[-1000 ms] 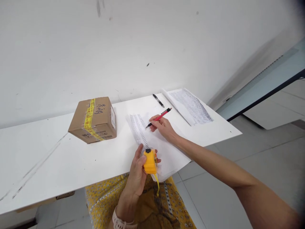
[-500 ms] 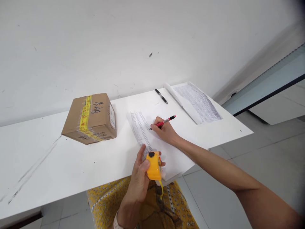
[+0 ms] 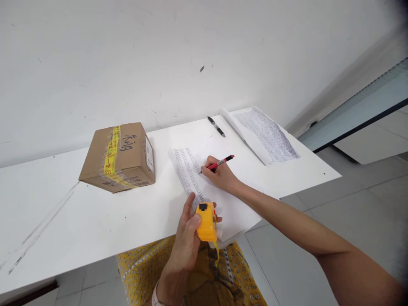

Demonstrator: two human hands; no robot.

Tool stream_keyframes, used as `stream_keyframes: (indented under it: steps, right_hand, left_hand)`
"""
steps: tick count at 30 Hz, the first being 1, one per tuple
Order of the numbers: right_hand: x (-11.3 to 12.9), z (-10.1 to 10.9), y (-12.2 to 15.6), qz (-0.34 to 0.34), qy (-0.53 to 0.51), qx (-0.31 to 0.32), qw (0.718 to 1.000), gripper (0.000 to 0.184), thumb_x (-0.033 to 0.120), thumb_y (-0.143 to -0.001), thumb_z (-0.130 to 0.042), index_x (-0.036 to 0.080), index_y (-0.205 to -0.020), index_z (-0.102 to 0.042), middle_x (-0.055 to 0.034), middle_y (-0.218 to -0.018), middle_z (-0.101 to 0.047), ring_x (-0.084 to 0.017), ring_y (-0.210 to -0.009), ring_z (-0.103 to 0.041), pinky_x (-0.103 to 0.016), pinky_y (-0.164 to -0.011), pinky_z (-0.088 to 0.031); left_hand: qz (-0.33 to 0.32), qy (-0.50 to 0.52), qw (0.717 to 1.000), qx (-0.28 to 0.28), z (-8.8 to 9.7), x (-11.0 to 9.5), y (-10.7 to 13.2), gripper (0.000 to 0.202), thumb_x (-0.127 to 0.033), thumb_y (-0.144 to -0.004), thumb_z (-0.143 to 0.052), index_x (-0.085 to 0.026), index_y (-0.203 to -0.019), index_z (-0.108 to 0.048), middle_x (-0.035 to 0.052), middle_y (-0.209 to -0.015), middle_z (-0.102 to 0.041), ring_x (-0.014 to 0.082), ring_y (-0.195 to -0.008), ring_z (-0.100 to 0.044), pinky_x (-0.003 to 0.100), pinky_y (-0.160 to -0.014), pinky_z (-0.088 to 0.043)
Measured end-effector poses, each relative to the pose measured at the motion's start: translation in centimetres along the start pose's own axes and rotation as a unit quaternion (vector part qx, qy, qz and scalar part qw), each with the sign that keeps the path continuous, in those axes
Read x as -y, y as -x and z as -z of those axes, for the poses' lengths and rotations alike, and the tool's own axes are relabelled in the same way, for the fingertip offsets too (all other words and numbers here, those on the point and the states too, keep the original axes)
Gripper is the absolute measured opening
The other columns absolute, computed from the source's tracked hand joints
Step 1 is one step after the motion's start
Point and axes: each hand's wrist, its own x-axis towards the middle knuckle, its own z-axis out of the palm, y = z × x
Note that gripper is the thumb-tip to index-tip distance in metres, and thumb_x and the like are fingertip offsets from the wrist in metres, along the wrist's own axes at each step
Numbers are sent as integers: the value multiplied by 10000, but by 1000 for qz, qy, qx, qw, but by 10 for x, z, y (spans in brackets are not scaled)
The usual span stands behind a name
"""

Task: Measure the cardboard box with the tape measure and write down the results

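My right hand (image 3: 219, 174) is closed around a red pen (image 3: 222, 162), its tip at the sheet of paper (image 3: 229, 208). Rows of small handwritten marks run down the left part of that sheet. In my left hand (image 3: 188, 233) is a yellow tape measure (image 3: 207, 222), held over the paper's near left corner; my fingers wrap behind it and are partly hidden. A short yellow strap hangs from the tape measure's lower end. To the left stands a taped cardboard box (image 3: 117, 157) with dark handwriting on top.
The white table (image 3: 63, 221) runs along a wall. Beyond the paper lies a black pen (image 3: 216, 126). Right of it is a stack of sheets densely covered in writing (image 3: 267, 134). The table's right corner (image 3: 331, 173) overhangs a tiled floor.
The red pen has tilted slightly, with its tip staying at about the same place on the paper. The view has shifted a little; the left hand keeps its hold on the tape measure.
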Motion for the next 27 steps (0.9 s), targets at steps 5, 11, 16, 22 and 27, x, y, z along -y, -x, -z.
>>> stream_keyframes:
  steps: [5,11,16,22,27]
  right_hand:
    - [0,1,1,-6,5,-6,1000,273,279,-823,-575,230,-647,-372,52,-564,-359,-113,-532,-324,-268,-501,-245]
    - [2,1,1,-8,-1,-3,1000,271,288,-819,-582,232,-649,-378,49,-565,-367,-115,-532,-328,-269,-498,-247]
    - [2,2,1,-7,0,-16,1000,279,293,-825,-576,231,-647,-370,50,-571,-359,-114,-533,-322,-271,-499,-247]
    - [1,1,1,-3,2,-13,1000,275,285,-824,-575,232,-652,-367,48,-581,-369,-117,-543,-334,-273,-505,-253]
    - [1,1,1,-3,1,-13,1000,276,296,-823,-575,232,-649,-371,48,-574,-371,-117,-538,-337,-272,-501,-254]
  left_hand:
    - [2,0,1000,-3,-1,-1,-1,974,-446,-759,-785,-197,-1527,-239,208,-1237,-659,317,-931,-701,404,-716,-548]
    - [-2,-1,1000,-7,-1,0,-1,983,-447,-760,-782,-188,-1537,-239,211,-1227,-664,319,-929,-700,405,-736,-535]
    - [-3,0,1000,-5,1,1,-1,990,-446,-759,-780,-191,-1541,-229,212,-1228,-662,316,-923,-701,396,-722,-535]
    - [-2,-3,1000,-8,-1,0,-1,975,-445,-760,-775,-180,-1528,-237,209,-1223,-666,310,-915,-704,391,-714,-541]
    - [-1,-1,1000,-1,0,0,-2,993,-450,-753,-782,-194,-1535,-228,211,-1234,-656,324,-931,-697,415,-707,-549]
